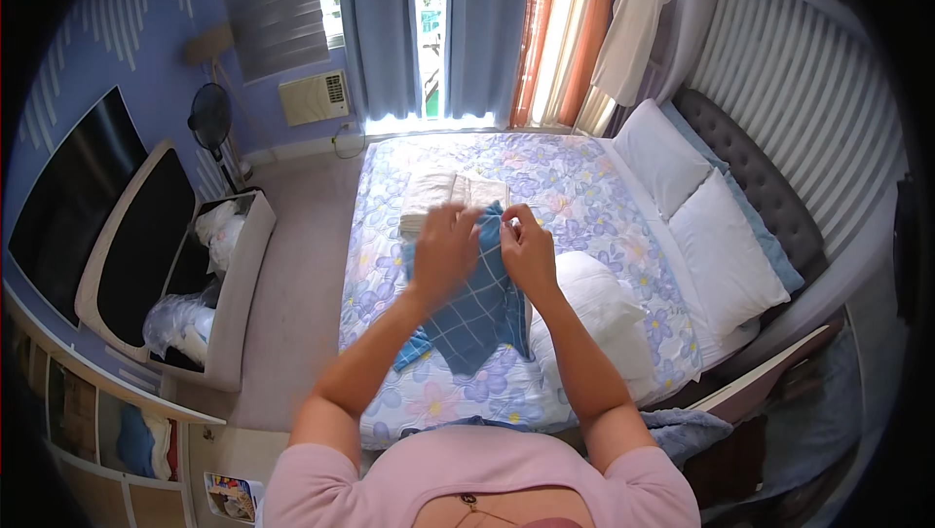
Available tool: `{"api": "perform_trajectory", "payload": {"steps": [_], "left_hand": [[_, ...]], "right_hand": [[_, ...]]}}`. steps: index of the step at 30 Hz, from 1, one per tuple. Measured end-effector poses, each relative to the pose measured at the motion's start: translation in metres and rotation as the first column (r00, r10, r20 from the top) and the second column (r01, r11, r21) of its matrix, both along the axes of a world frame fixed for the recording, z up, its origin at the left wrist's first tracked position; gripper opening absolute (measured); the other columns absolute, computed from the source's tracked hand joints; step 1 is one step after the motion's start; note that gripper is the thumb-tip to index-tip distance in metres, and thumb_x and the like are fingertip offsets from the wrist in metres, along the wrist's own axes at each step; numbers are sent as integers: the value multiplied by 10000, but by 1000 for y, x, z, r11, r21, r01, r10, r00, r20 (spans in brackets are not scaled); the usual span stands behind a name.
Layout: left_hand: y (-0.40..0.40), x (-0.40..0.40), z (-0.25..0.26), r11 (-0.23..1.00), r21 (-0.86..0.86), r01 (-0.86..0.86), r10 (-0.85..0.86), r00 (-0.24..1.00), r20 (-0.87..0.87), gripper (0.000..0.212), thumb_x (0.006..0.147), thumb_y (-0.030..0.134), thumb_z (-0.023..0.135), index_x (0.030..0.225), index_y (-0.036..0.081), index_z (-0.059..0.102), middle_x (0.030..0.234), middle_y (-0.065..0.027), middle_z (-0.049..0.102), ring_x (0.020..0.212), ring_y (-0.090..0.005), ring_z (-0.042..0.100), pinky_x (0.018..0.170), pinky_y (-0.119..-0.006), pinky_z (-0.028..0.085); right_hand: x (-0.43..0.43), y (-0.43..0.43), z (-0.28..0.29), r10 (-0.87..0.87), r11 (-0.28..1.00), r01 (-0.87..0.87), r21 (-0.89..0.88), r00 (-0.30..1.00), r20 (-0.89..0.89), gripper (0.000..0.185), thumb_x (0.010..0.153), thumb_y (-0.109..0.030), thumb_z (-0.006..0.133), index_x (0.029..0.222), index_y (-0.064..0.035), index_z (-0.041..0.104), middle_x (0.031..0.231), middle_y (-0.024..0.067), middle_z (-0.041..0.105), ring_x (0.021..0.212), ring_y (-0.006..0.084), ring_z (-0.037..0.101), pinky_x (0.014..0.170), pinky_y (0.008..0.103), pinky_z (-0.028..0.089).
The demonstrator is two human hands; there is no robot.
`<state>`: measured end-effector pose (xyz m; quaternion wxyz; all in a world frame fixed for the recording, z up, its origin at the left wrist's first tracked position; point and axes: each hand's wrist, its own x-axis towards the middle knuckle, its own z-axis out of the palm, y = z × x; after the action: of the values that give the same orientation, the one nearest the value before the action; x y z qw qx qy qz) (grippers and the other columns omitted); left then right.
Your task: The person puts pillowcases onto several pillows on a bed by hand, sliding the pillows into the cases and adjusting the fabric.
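Note:
A blue cloth with a white grid pattern (467, 320) hangs from my hands above the bed. Its upper edge is pinched between the thumb and fingers of my right hand (531, 250). My left hand (445, 250) is blurred in front of the cloth's upper left part, and its grip cannot be made out. Just beyond my hands lies a folded cream fabric stack (427, 195) on the floral bedspread (570, 177). A smaller piece of blue checked fabric (413, 351) lies below my left wrist. To the right of the cloth rests a white pillow (595, 316), partly behind my right forearm.
Two white pillows (723, 250) lean toward the tufted grey headboard (752, 155). At left, an open storage bench (241, 294) contains plastic-wrapped items (182, 327). A black fan (210, 119) stands behind it. Shelves (95, 418) are at lower left.

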<state>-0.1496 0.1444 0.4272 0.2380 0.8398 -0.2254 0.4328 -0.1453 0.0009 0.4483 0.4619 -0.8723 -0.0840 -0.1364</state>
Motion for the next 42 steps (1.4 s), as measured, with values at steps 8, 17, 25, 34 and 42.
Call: {"api": "perform_trajectory", "payload": {"steps": [8,17,25,34,42], "left_hand": [[-31,-17,-46,791,-598,-131,-199,869,-453,393,783,273,679,994,-19,520,799,-101,611,731,-209,598,648,-295,470],[20,-13,-19,620,-785,-19,-572,673,-468,410,940,377,438,966,3,606,767,-27,589,670,-68,495,617,-235,413],[67,-19,-1,457,-885,-87,-523,779,-346,442,937,376,432,978,-24,617,802,-22,605,721,-91,529,665,-249,436],[65,-41,22,945,-221,240,-320,541,-778,251,834,196,486,856,-26,602,655,-128,581,594,-172,523,562,-319,430],[143,-33,-152,940,333,-72,331,415,-847,299,675,126,487,913,65,658,931,-191,621,812,-343,615,749,-405,490]], "right_hand": [[29,-2,22,439,894,-437,-97,899,3,273,822,-126,530,1048,14,589,891,153,641,744,219,644,661,290,497],[32,10,-24,586,677,-529,511,808,59,524,810,-112,625,1257,7,378,779,48,540,615,105,521,557,243,432],[41,-68,-65,159,847,-208,-489,977,-140,334,740,-119,625,1071,-82,593,824,145,614,745,232,614,685,329,485],[1,-18,-7,694,695,-589,-413,700,170,278,759,-81,582,1037,-60,592,901,135,626,871,285,593,830,381,419],[-5,-32,-20,651,737,-621,-267,758,38,84,838,-108,542,912,-70,552,799,150,625,739,340,606,640,393,479]]}}
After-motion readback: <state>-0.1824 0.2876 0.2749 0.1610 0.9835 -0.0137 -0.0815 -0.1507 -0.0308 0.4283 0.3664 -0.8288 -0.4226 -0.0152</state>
